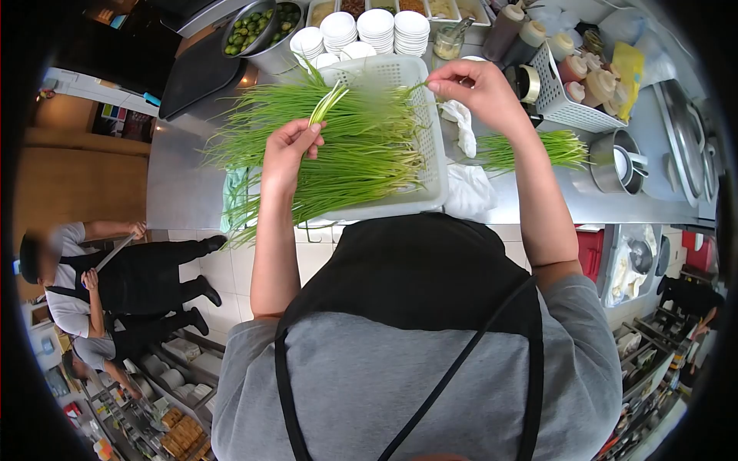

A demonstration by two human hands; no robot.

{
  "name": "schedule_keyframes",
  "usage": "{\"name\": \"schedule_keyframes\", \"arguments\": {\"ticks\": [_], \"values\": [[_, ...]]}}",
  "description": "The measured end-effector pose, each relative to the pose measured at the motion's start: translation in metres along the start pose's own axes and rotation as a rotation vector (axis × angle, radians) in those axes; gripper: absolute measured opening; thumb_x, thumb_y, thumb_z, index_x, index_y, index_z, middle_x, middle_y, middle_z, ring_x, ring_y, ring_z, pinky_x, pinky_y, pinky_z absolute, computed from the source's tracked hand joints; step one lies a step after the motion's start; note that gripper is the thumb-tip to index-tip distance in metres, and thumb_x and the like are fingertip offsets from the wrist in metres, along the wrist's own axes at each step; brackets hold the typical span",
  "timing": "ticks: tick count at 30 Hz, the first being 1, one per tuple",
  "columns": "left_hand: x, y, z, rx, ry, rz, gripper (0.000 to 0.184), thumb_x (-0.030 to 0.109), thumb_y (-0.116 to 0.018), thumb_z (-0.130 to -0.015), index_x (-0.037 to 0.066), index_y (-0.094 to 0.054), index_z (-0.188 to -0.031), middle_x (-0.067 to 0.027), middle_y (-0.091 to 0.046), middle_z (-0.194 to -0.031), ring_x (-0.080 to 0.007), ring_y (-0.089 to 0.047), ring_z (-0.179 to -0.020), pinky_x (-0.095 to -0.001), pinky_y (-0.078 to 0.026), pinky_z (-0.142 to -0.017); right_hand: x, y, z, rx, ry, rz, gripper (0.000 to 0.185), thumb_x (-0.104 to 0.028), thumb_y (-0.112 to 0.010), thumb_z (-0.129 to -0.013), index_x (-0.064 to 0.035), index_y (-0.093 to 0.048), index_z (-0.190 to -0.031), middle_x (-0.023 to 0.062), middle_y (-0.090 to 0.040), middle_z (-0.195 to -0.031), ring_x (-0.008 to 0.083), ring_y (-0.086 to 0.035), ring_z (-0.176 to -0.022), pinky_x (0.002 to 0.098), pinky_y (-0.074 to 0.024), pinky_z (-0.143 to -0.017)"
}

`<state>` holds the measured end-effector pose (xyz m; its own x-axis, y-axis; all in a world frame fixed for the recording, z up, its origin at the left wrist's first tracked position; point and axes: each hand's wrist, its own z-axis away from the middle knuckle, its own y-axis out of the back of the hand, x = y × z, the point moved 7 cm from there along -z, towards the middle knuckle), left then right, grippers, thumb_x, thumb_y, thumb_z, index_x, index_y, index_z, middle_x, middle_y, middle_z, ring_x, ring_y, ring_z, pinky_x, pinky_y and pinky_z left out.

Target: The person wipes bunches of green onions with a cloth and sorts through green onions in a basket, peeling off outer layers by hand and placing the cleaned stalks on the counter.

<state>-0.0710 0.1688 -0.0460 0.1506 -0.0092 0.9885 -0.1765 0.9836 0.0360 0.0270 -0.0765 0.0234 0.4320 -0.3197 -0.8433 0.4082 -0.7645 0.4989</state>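
A: Here we are at the steel counter [181, 180], and the long green stalks [330, 180] fill the white basket [437, 165], a big loose heap with leafy tips hanging out over the left side!

B: And look at the left hand [284, 157]: thumb and fingers closed on a small bunch [329, 104], pale ends pointing up, just above the heap.

A: Over at the basket's far right corner, the right hand [488, 96] has thumb and forefinger pinched together, with what looks like a thin green strand [422, 84] at the tips. It's tiny, so no promises there.

B: So how far along are we?

A: I'd call it early, with plenty left! The heap in the basket dwarfs that little bunch in the fingers.

B: But there's a second, smaller pile [538, 150] lying right on the counter, to the right of the basket, past the crumpled white cloth [460, 127]. Is that a finished portion?

A: Could be, could be waiting its turn; I can't tell from here. What's certain is that it lies apart from the main heap, its stalks running roughly the same way.

B: And in the basket?

A: Mostly lined up, pale ends to the right, but strands cross all over. No tied bundles that I can see, so the bulk looks unsorted to me.
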Motion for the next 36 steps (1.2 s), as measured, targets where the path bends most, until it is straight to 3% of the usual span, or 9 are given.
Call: {"name": "schedule_keyframes", "arguments": {"ticks": [2, 6, 11, 17, 21, 25, 27, 31, 36], "values": [[-0.001, 0.001, 0.000, 0.004, -0.002, -0.001, 0.017, 0.012, -0.055, -0.081, -0.001, -0.059, -0.091, -0.0005, -0.054, -0.066, -0.0064, -0.045, -0.057, -0.0191, -0.036, -0.054, 0.000, 0.004, 0.000, 0.025, -0.006, -0.147, 0.021, -0.021, -0.059, -0.077, -0.0022, -0.063, -0.087, 0.0041, -0.062, -0.077, 0.0118, -0.054, -0.072, 0.0253, -0.0417, -0.070], [-0.002, 0.006, 0.004, 0.035, -0.002, 0.015, 0.018, 0.013, -0.055, -0.082, -0.001, -0.059, -0.091, -0.0005, -0.054, -0.067, -0.0065, -0.044, -0.057, -0.0193, -0.036, -0.054, -0.004, 0.011, -0.001, 0.122, -0.005, -0.311, 0.019, -0.019, -0.060, -0.077, -0.0036, -0.064, -0.087, 0.0001, -0.061, -0.078, 0.0056, -0.052, -0.074, 0.0208, -0.0407, -0.069], [-0.006, 0.009, 0.005, 0.049, -0.020, 0.039, 0.017, 0.013, -0.057, -0.081, 0.000, -0.060, -0.089, -0.0009, -0.055, -0.065, -0.0057, -0.045, -0.055, -0.0189, -0.036, -0.051, -0.012, 0.014, 0.003, 0.168, 0.021, -0.382, 0.018, -0.016, -0.060, -0.077, -0.0016, -0.063, -0.087, 0.0012, -0.061, -0.077, 0.0062, -0.053, -0.074, 0.0206, -0.0409, -0.070], [0.000, -0.015, -0.011, 0.033, -0.028, -0.038, 0.017, 0.016, -0.055, -0.082, 0.002, -0.059, -0.090, -0.0010, -0.057, -0.072, -0.0068, -0.046, -0.061, -0.0200, -0.036, -0.056, -0.031, 0.024, 0.002, 0.182, 0.050, -0.481, 0.017, -0.014, -0.060, -0.078, -0.0001, -0.062, -0.088, 0.0027, -0.062, -0.078, 0.0072, -0.055, -0.075, 0.0209, -0.0412, -0.070], [-0.001, -0.039, -0.037, 0.008, -0.202, -0.260, 0.015, 0.017, -0.052, -0.084, 0.004, -0.057, -0.089, -0.0023, -0.062, -0.085, -0.0056, -0.050, -0.074, -0.0218, -0.038, -0.066, -0.035, 0.023, 0.000, 0.182, 0.085, -0.487, 0.017, -0.014, -0.060, -0.078, -0.0001, -0.062, -0.088, 0.0028, -0.062, -0.078, 0.0073, -0.055, -0.075, 0.0206, -0.0410, -0.070], [-0.013, -0.062, -0.044, -0.135, -0.159, -0.141, 0.010, 0.015, -0.044, -0.088, 0.006, -0.048, -0.087, -0.0021, -0.058, -0.072, -0.0054, -0.046, -0.067, -0.0201, -0.035, -0.063, -0.029, 0.034, 0.002, 0.241, 0.056, -0.474, 0.017, -0.013, -0.060, -0.077, 0.0003, -0.062, -0.088, 0.0028, -0.061, -0.078, 0.0075, -0.055, -0.074, 0.0208, -0.0409, -0.070], [-0.019, -0.065, -0.046, -0.165, -0.152, -0.019, 0.010, 0.016, -0.044, -0.088, 0.006, -0.046, -0.086, 0.0011, -0.047, -0.062, -0.0064, -0.040, -0.059, -0.0204, -0.033, -0.058, -0.022, 0.047, 0.004, 0.310, 0.061, -0.471, 0.017, -0.011, -0.060, -0.076, 0.0001, -0.062, -0.089, 0.0027, -0.061, -0.078, 0.0078, -0.054, -0.072, 0.0202, -0.0402, -0.068], [-0.016, -0.059, -0.042, -0.088, -0.128, 0.026, 0.010, 0.016, -0.043, -0.088, 0.006, -0.044, -0.085, 0.0027, -0.038, -0.059, -0.0071, -0.036, -0.056, -0.0209, -0.032, -0.055, -0.015, 0.080, 0.014, 0.519, 0.096, -0.557, 0.016, -0.011, -0.060, -0.076, -0.0009, -0.062, -0.089, 0.0017, -0.061, -0.078, 0.0080, -0.053, -0.069, 0.0192, -0.0387, -0.065], [0.003, -0.061, -0.035, -0.073, -0.168, 0.088, 0.010, 0.014, -0.043, -0.088, 0.005, -0.045, -0.085, 0.0021, -0.041, -0.061, -0.0069, -0.037, -0.057, -0.0211, -0.033, -0.055, 0.017, 0.072, 0.008, 0.531, 0.056, -0.264, 0.014, -0.010, -0.059, -0.078, -0.0002, -0.062, -0.089, 0.0016, -0.061, -0.077, 0.0052, -0.053, -0.070, 0.0181, -0.0412, -0.063]]}}
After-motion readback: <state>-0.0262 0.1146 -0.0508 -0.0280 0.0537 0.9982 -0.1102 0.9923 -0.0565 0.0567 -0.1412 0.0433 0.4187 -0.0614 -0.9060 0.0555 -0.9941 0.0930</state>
